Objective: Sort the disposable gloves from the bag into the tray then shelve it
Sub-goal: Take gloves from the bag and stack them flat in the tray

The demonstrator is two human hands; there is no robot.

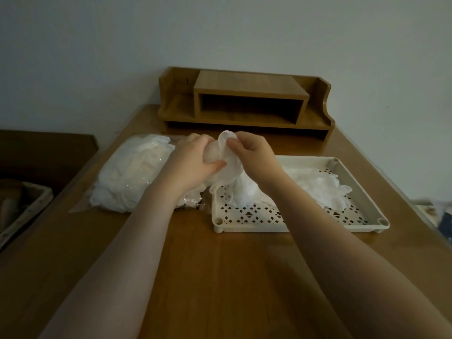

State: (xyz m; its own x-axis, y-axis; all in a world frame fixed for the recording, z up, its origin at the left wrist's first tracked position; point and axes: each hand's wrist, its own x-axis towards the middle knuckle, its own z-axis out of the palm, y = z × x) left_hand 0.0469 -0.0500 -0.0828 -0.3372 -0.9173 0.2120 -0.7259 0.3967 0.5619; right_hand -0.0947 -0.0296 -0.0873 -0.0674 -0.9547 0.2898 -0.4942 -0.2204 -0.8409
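A clear plastic bag (127,174) stuffed with white disposable gloves lies on the left of the wooden desk. A cream perforated tray (362,177) sits to its right, with a pile of loose white gloves (320,187) inside. Above the tray's left edge, both hands hold one bunch of translucent white gloves (226,165). My left hand (193,162) grips it from the left, thumb pressed into it. My right hand (252,150) pinches its top from the right. The bunch's lower end hangs down into the tray.
A wooden desktop shelf (247,104) with an open middle slot stands against the wall behind the tray. A lower dark surface with a basket (22,211) lies off the desk's left edge. Bare desk wood (220,277) stretches in front of bag and tray.
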